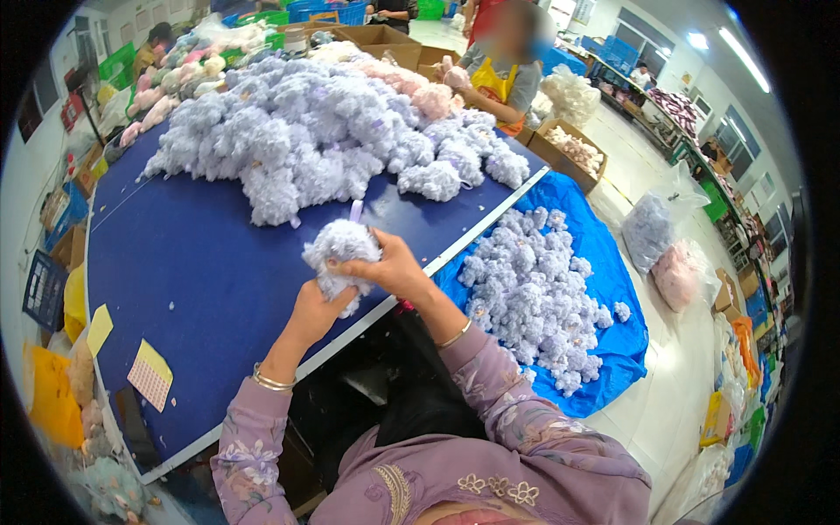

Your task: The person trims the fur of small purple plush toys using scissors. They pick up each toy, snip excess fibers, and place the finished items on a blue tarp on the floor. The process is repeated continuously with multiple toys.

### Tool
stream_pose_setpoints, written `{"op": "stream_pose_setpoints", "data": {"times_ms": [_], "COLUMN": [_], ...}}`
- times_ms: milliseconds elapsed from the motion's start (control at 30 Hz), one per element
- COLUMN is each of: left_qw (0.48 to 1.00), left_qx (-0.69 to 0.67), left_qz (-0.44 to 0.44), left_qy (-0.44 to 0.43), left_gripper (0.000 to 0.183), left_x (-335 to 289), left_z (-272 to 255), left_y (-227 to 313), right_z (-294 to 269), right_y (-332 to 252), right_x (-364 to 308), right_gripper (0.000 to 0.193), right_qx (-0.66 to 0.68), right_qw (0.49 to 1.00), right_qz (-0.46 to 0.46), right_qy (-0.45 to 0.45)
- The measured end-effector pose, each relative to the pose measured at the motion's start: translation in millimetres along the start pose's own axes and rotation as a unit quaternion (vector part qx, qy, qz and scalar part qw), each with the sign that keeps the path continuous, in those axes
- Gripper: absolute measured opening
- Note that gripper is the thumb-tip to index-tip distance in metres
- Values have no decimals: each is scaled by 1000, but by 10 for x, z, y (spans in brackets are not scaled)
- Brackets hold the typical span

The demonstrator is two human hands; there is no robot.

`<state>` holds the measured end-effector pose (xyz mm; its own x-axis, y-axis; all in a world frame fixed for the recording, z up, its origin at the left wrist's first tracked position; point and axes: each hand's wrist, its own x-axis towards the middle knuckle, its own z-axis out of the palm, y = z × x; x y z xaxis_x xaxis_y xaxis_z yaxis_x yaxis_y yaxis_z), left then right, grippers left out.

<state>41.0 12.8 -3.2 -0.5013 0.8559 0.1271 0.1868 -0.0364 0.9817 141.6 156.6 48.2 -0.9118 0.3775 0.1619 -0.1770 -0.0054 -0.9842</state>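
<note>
Over the near edge of the blue table [201,289], both my hands hold a small, fluffy pale-lilac plush piece [343,243]. A lilac ribbon loop [356,210] sticks up from its top. My left hand [315,308] grips the lower end, its fingers partly hidden behind the fur. From the right, my right hand [392,267] closes round the side, thumb pressed into the front. Beyond the hands lies a large heap of similar lilac plush pieces [289,122], some with ribbon loops showing.
Right of the table, a blue sheet [626,346] on the floor bears many lilac plush pieces [534,289]. A cardboard box [573,162] and filled plastic bags [652,227] stand beyond. A person [512,74] works across the table. Yellow-edged paper [150,376] lies at left.
</note>
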Motion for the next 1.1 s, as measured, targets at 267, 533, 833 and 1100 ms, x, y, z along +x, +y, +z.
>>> {"op": "stream_pose_setpoints", "data": {"times_ms": [267, 533, 833, 1100], "left_qw": [999, 998, 993, 994], "left_qx": [10, 15, 89, 73], "left_qz": [42, 53, 69, 78], "left_qy": [23, 26, 16, 2], "left_gripper": [19, 21, 21, 29], "left_x": [-12, -10, 2, -21], "left_z": [42, 42, 19, 46], "left_y": [-23, 24, -3, -9], "right_z": [17, 9, 17, 30], "right_y": [137, 90, 138, 163], "right_x": [30, -15, -37, -55], "right_gripper": [43, 42, 54, 58], "right_qx": [-23, -45, 17, 89], "right_qw": [1000, 999, 999, 995], "right_qz": [-14, 5, -36, -41], "right_qy": [16, 12, 2, 3]}}
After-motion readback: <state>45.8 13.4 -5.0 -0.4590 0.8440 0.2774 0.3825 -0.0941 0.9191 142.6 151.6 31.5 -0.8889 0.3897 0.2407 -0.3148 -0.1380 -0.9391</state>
